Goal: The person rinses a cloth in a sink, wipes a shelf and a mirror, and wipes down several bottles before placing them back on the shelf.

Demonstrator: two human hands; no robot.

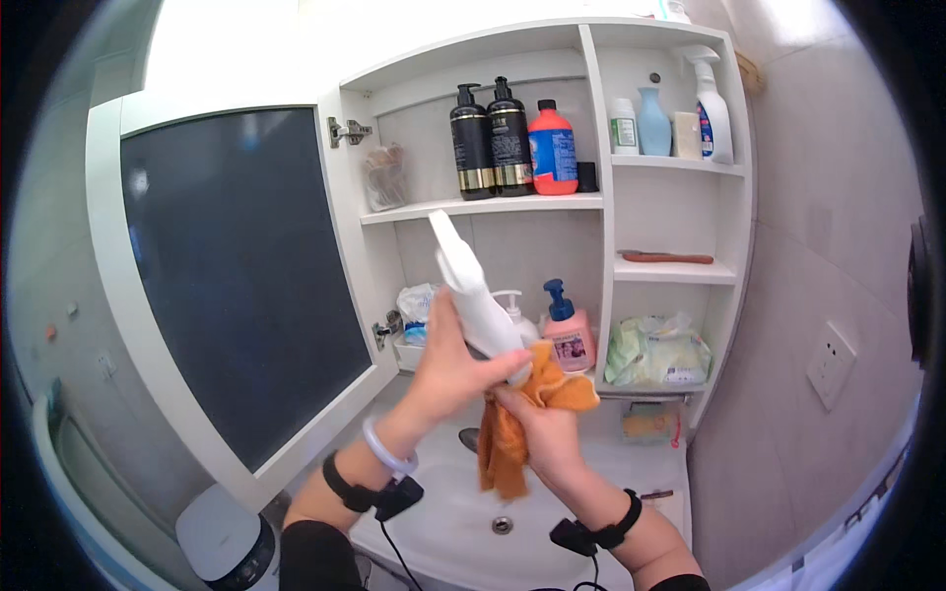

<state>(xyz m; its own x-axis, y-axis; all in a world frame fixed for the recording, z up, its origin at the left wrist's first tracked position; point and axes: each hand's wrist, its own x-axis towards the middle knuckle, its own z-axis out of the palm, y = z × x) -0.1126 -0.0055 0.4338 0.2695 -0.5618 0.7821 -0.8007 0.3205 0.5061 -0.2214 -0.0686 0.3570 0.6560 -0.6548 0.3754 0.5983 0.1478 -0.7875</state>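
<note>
My left hand (pixel 443 369) is wrapped round a white bottle (pixel 479 303), which tilts with its narrow top toward the upper left, in front of the open cabinet. Bunched in my right hand (pixel 545 433) is an orange cloth (pixel 506 451); it is pressed against the bottle's lower end and partly covers it. Part of the cloth hangs down over the sink (pixel 434 512). Behind the bottle, on the bottom shelf, stand a white pump bottle (pixel 522 320) and a pink pump bottle (pixel 570 335) with a dark blue top.
The mirrored cabinet door (pixel 241 286) stands open at left. Upper shelves hold two black pump bottles (pixel 472 148), a red bottle (pixel 554 153), a blue vase (pixel 653 123) and a spray bottle (pixel 711 113). A brown-handled tool (pixel 666 258) and wipes packs (pixel 658 355) lie at right.
</note>
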